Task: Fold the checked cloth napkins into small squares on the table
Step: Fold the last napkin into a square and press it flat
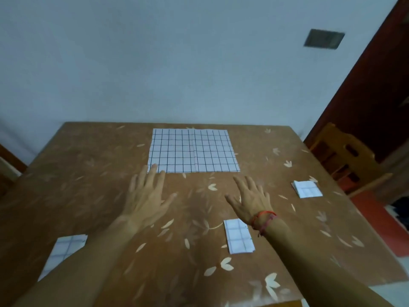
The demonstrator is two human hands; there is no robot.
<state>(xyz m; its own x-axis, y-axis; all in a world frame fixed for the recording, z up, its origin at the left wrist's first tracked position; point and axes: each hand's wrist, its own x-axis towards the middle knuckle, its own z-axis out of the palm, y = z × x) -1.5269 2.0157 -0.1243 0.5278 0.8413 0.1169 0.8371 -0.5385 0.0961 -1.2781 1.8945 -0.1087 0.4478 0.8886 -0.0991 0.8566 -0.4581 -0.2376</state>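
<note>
Checked napkin (194, 151) lies spread flat at the far middle of the brown surface (88, 173). The left hand (146, 196) reaches its near left corner with straight fingers. The right hand (250, 198), fingers spread and holding nothing, is just short of its near edge.

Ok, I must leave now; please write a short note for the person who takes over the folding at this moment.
Left grip: open, fingertips at the near left corner of the flat napkin.
Right grip: open, over the table, short of that napkin.
Done: three folded, the far right square, the middle square, the near left square.
To do: fold the flat napkin, spread at the far middle.
</note>
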